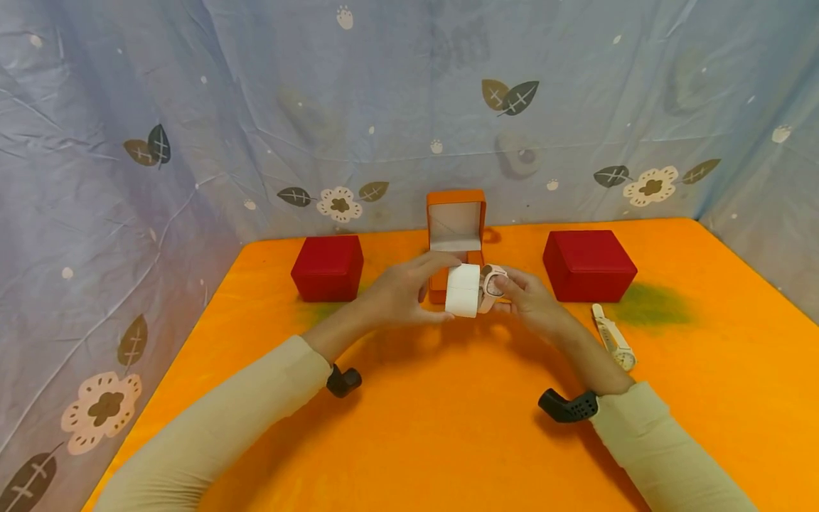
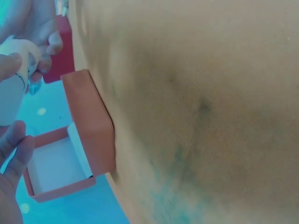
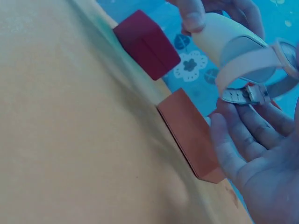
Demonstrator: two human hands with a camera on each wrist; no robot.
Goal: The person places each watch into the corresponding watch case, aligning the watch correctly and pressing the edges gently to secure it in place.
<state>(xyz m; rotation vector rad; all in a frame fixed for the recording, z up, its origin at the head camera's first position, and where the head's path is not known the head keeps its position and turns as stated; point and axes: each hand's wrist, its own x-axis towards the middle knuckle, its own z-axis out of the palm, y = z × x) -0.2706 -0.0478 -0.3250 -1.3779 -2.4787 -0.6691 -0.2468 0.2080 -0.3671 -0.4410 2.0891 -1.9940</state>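
- Left hand [image 1: 403, 288] pinching the white cushion [image 1: 462, 290] between thumb and fingers; right hand [image 1: 537, 302] gripping the pink watch [image 1: 494, 286], both held up in front of the orange box [image 1: 456, 197];
- Done, by the look of it: the box stands with its lid up; the watch strap is bent into a loop, its buckle seemingly fastened;
- In hand: that loop sits right at the cushion's end; whether it's round it at all, can't tell;
- Left, I'd judge: seating the watch fully on the cushion, then both into the box;
- Elsewhere, a white watch [image 1: 614, 340] lies loose near the right-hand red box [image 1: 590, 266]; no hand on it.
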